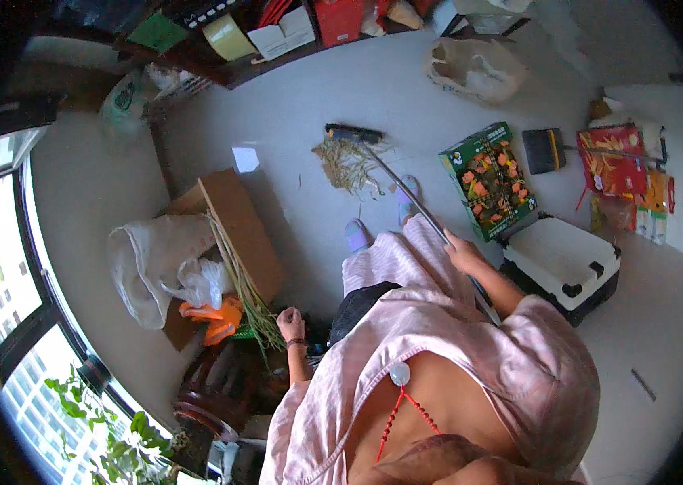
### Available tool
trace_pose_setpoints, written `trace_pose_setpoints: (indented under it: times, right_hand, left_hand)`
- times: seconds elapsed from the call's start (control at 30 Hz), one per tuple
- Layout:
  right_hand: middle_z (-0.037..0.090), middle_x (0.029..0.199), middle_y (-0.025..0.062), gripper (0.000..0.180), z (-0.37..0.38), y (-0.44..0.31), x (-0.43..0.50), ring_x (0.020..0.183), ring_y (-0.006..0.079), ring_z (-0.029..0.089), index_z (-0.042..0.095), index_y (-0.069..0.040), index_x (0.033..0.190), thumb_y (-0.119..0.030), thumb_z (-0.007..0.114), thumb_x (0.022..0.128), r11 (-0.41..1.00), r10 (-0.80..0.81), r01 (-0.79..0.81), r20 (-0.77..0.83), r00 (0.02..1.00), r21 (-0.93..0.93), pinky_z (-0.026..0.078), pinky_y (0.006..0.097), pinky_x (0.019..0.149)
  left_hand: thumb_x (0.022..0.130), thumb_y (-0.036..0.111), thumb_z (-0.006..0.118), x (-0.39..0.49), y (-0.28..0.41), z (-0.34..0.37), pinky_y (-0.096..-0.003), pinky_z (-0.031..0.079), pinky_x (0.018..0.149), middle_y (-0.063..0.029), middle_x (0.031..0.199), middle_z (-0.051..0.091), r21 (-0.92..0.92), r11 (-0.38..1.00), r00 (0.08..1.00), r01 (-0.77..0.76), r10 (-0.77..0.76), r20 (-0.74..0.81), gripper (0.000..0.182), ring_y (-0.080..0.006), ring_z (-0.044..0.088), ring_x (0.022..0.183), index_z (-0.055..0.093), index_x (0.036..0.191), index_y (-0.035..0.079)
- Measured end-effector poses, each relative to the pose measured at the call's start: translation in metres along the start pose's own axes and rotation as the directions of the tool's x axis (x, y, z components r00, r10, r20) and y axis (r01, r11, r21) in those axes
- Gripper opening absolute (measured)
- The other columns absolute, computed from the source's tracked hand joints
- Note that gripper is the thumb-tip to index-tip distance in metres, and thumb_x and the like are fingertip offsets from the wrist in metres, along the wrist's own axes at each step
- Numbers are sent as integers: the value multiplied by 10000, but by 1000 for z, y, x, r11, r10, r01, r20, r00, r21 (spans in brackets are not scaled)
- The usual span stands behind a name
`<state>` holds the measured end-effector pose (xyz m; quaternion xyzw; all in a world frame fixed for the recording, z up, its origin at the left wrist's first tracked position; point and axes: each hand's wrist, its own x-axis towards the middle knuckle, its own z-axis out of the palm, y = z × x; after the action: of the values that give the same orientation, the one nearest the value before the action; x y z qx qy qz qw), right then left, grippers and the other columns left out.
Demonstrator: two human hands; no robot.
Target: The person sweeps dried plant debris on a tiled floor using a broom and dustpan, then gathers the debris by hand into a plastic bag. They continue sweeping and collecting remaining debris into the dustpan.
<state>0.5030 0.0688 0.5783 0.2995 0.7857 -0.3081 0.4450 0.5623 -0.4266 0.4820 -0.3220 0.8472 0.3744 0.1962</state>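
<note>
My right hand (464,253) is closed around the metal handle of a broom (407,190), which slants up and left from my body. The broom's dark head (354,133) rests on the floor, at the upper edge of a heap of dry plant stalks and leaves (344,165). My left hand (290,324) is at my left side with its fingers curled, beside long green stalks (248,297) that lean along a cardboard box (244,233). Whether that hand holds anything cannot be told.
Right of the heap lie a green printed box (488,182), a dustpan (544,151) and a white lidded case (561,257). A plastic bag (477,70) stands on the floor beyond. Shelves with boxes line the far side; a dark wooden chair (214,400) is at left.
</note>
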Motion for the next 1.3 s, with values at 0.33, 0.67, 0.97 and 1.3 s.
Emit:
trace_pose_setpoints:
  times: [0.33, 0.67, 0.97, 1.3]
  right_hand:
    - [614, 835, 132, 468, 108, 51, -40, 677, 207, 568, 393, -84, 1317, -256, 467, 888, 775, 57, 83, -200, 978, 626, 469, 329, 651]
    - [591, 895, 180, 297, 92, 50, -97, 885, 286, 579, 537, -65, 1125, -183, 550, 852, 486, 28, -40, 30, 999, 873, 488, 385, 699]
    - [536, 664, 116, 296, 61, 145, -240, 549, 237, 566, 426, -18, 1068, -225, 504, 870, 721, 68, 0, -72, 995, 693, 478, 371, 488]
    - [593, 689, 185, 369, 75, 261, -238, 525, 271, 596, 499, 22, 1021, -299, 563, 850, 613, 233, -212, 81, 969, 761, 481, 422, 523]
  left_hand:
    - [765, 108, 649, 116, 11, -46, -304, 499, 555, -63, 905, 563, -158, 985, 970, 72, -32, 242, 136, -186, 576, 851, 584, 844, 17]
    - [743, 151, 626, 209, 135, 5, -408, 423, 879, -76, 981, 598, 612, -406, 154, -679, 736, 660, 171, -297, 521, 978, 607, 898, 82]
    - [823, 143, 601, 51, 413, 135, -327, 499, 720, -111, 1036, 565, 259, 401, 476, -879, 695, 539, 185, -259, 563, 887, 601, 995, 75]
    - [810, 145, 601, -153, 621, 309, -402, 419, 845, -161, 1022, 578, -226, -169, -262, -959, 831, 491, 233, -335, 521, 991, 565, 1012, 35]
